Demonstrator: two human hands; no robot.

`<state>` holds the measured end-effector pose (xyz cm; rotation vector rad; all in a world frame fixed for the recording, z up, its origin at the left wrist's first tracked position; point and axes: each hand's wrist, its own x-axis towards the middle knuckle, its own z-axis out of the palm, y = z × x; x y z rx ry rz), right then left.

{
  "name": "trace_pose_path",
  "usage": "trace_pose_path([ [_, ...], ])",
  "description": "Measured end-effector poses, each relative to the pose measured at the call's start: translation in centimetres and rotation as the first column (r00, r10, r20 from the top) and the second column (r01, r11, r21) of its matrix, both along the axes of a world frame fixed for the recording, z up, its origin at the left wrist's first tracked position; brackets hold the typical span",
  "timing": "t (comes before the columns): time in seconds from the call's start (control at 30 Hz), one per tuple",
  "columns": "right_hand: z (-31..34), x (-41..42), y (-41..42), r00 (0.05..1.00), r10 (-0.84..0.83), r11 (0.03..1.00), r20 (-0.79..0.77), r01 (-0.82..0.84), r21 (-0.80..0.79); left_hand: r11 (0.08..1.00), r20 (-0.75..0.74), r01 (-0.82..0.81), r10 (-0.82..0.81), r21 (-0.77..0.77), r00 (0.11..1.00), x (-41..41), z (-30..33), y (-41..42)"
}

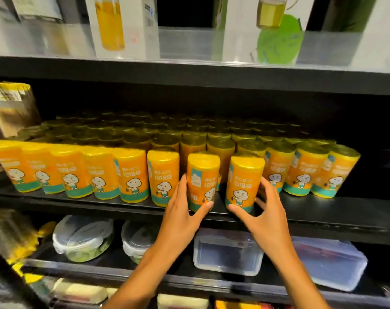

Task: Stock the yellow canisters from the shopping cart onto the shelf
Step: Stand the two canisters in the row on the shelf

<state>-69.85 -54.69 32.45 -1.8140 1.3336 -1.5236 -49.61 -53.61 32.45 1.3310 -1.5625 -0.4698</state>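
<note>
Two canisters: each held by one of the hands at the front edge of the black shelf (323,210), standing upright, bases on or just at the shelf board.
Left hand (185,210): thumb and fingers curled round the left canister (203,179), gripping its lower half.
Right hand (267,210): thumb on the base of the right canister (244,181), fingers wrapped round its right side.
Front row (78,172): yellow canisters lined along the shelf edge to either side of the held pair; the held pair stands slightly forward of this row.
Rear rows (167,132): more canisters packed behind, reaching to the dark back of the shelf.
Below the shelf: round lidded containers (82,237) and clear rectangular boxes (227,250).
Above the shelf: boxed glassware (120,25), blurred.
</note>
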Motion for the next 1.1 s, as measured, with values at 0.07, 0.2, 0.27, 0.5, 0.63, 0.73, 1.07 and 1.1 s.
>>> trace_pose_path([
  [0.07, -0.1, 0.0, -0.1, 1.0, -0.01, 1.0, 0.001, 0.01, -0.005, 0.999, 0.046, -0.035, 0.036, -0.024, 0.998, -0.1, 0.1, 0.2],
  [0.2, -0.2, 0.0, -0.4, 0.999, -0.033, 0.999, -0.017, 0.033, -0.018, 0.998, 0.128, -0.041, 0.048, -0.057, 0.991, -0.9, 0.3, 0.5],
  [0.27, -0.2, 0.0, -0.6, 1.0, -0.015, 1.0, -0.025, 0.015, -0.011, 0.997, 0.151, -0.011, 0.024, -0.081, 0.988, -0.8, 0.4, 0.5],
  [0.5, -0.2, -0.9, -0.5, 0.997, 0.078, 0.996, -0.016, -0.077, 0.044, 0.951, 0.251, -0.127, 0.2, -0.281, 0.947, -0.8, -0.2, 1.3],
  [0.63, -0.1, -1.3, -0.7, 0.992, 0.127, 0.99, 0.011, -0.127, 0.063, 0.895, 0.246, -0.154, 0.274, -0.418, 0.93, -1.1, -0.5, 1.2],
  [0.73, 0.0, -1.1, -0.6, 0.989, 0.147, 0.985, 0.022, -0.148, 0.084, 0.821, 0.29, -0.184, 0.387, -0.54, 0.875, -0.9, -1.1, 1.0],
  [1.07, 1.1, 1.7, -0.7, 0.954, 0.301, 0.949, -0.007, -0.299, 0.101, 0.824, 0.352, -0.203, 0.431, -0.529, 0.831, 0.9, -1.4, 1.5],
  [1.1, 1.0, 1.7, -0.7, 0.954, 0.3, 0.949, 0.0, -0.298, 0.105, 0.832, 0.375, -0.189, 0.423, -0.521, 0.825, 0.9, -1.3, 1.6],
])
